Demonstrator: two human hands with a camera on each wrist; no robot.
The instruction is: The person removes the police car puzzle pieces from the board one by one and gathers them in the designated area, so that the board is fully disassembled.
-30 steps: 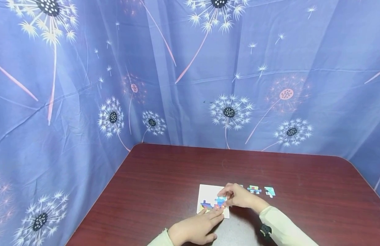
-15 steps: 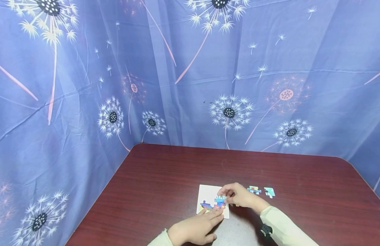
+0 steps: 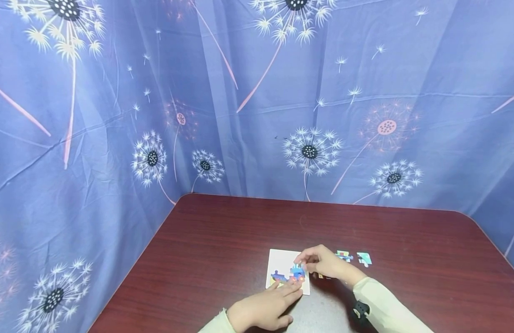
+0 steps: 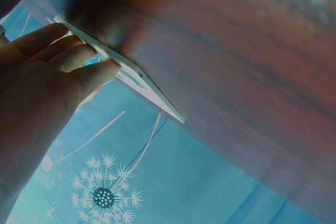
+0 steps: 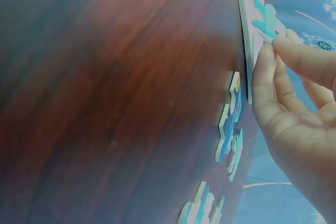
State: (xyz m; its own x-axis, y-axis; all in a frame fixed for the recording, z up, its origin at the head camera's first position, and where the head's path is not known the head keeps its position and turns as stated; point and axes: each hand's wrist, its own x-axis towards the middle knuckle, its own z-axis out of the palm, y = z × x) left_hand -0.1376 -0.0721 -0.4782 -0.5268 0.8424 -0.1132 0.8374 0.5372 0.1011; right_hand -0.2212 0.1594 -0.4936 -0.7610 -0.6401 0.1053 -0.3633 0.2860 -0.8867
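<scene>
A white square puzzle board (image 3: 281, 257) lies on the table in front of me, with jigsaw pieces showing a blue train (image 3: 279, 277) in its lower part. My left hand (image 3: 266, 307) rests on the board's near edge, fingers stretched out; the left wrist view shows its fingertips on the board's rim (image 4: 152, 92). Between thumb and fingertips, my right hand (image 3: 323, 264) pinches a light-blue puzzle piece (image 5: 268, 18) at the board's right side. That piece looks tilted in the right wrist view. The fingers partly cover it in the head view.
Right of the board lie several loose puzzle pieces, among them a pale-blue one (image 3: 364, 259) and a multicoloured one (image 3: 344, 255). More pieces (image 5: 229, 124) lie beside the board, partly hidden by my right hand. A blue dandelion-print curtain (image 3: 257, 152) hangs behind the dark red table (image 3: 223, 231).
My right hand has shifted slightly at the board's right side, uncovering bits of loose pieces beneath it. My left hand has stayed in place.
</scene>
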